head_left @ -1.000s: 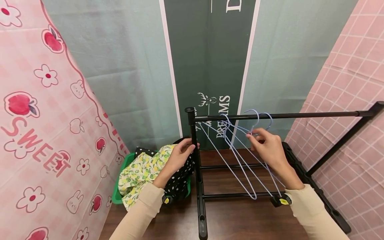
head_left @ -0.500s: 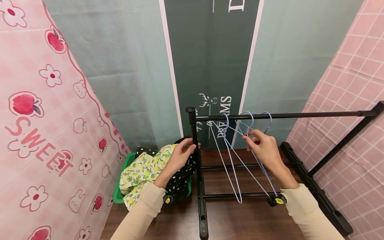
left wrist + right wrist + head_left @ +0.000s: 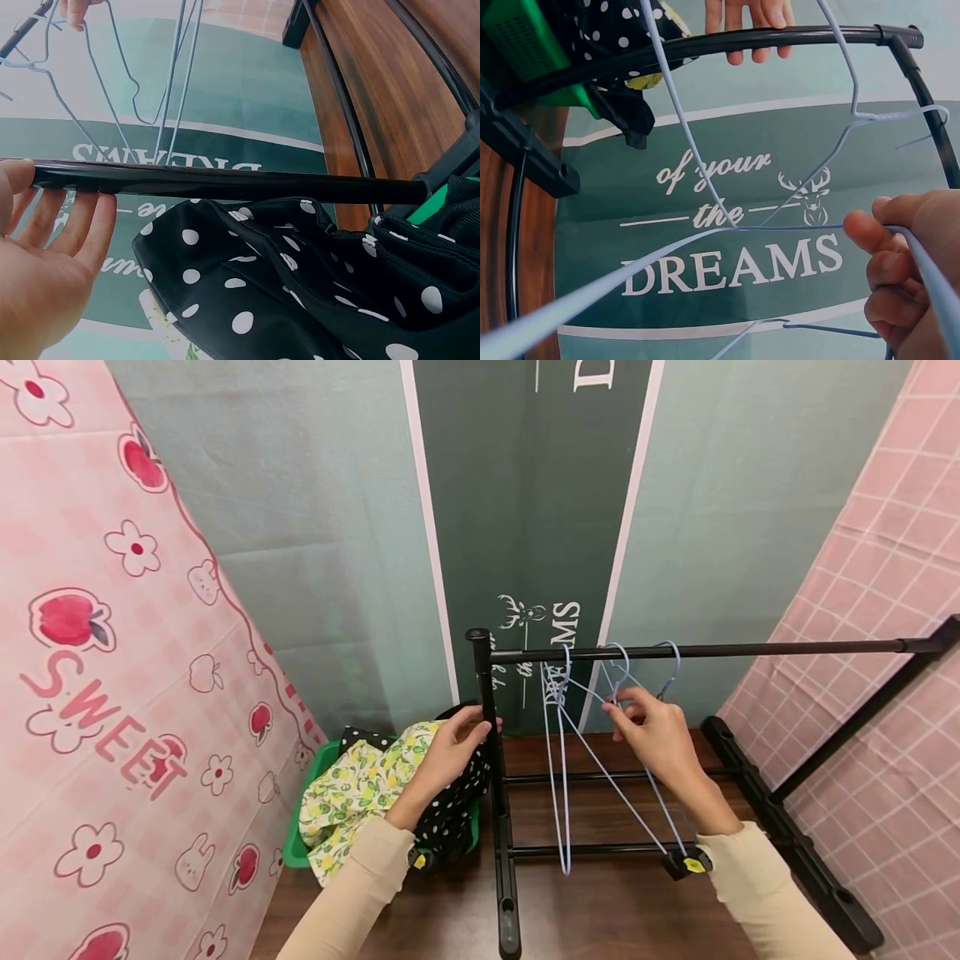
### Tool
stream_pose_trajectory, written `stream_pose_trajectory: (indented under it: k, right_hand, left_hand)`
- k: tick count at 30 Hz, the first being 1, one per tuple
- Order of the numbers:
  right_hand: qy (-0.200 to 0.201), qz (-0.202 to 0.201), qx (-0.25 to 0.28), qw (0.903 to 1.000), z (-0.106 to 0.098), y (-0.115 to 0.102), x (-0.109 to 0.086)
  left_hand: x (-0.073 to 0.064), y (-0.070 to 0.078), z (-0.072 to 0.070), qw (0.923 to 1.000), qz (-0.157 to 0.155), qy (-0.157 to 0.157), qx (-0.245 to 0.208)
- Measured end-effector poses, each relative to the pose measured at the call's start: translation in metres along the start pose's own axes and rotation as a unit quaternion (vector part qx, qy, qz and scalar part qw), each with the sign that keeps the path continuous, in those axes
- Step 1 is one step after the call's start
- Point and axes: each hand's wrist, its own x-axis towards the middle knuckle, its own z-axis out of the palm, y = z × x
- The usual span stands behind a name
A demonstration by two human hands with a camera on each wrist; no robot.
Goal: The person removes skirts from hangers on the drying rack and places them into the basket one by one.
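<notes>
Several pale blue wire hangers hang from the top rail [image 3: 795, 649] of a black clothes rack. My right hand [image 3: 663, 735] pinches the middle hanger [image 3: 627, 667] just under its hook, and its wire [image 3: 791, 228] crosses the right wrist view. Left of it hangs another hanger [image 3: 566, 810], seen nearly edge-on. A further hanger's hook [image 3: 678, 664] sits on the rail to the right, its lower part partly hidden by my hand. My left hand [image 3: 447, 752] grips the rack's near upright post [image 3: 491, 760]; the left wrist view shows fingers and thumb on opposite sides of it.
A green basket [image 3: 295, 852] stands left of the rack, with a yellow lemon-print garment [image 3: 352, 785] and a black polka-dot garment [image 3: 247, 277] in it. Lower crossbars [image 3: 592, 850] join the rack's feet. Printed curtains surround the wooden floor [image 3: 585, 910].
My right hand has moved slightly left along the rail with the middle hanger. The left hanger has turned, its lower end swinging left until nearly edge-on. My left hand keeps its place on the post.
</notes>
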Motion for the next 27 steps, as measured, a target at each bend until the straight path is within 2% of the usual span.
stream_pose_trajectory:
  k: [7,13,17,21,24,27]
  right_hand:
    - [-0.012,-0.003,-0.02,0.9997,-0.002,-0.003,0.003]
    - [-0.051,0.004,-0.057,0.9971,-0.011,-0.009,0.005]
    - [-0.089,0.014,-0.069,0.9935,-0.021,-0.017,0.005]
    - [-0.122,0.023,-0.06,0.9905,-0.031,-0.023,0.005]
    - [-0.132,0.018,-0.054,0.9896,-0.038,-0.026,0.004]
    - [-0.13,0.005,-0.053,0.9901,-0.044,-0.026,0.002]
  left_hand:
    - [0.0,0.002,-0.001,1.0,0.004,-0.001,0.003]
    - [-0.001,0.005,-0.002,1.0,-0.001,-0.003,0.007]
    - [-0.002,0.007,-0.002,0.9998,-0.001,-0.008,0.021]
    - [-0.004,0.009,-0.004,0.9989,-0.012,-0.013,0.044]
    - [-0.006,0.01,-0.008,0.9975,-0.02,-0.017,0.066]
    - [-0.008,0.013,-0.012,0.9964,-0.012,-0.023,0.081]
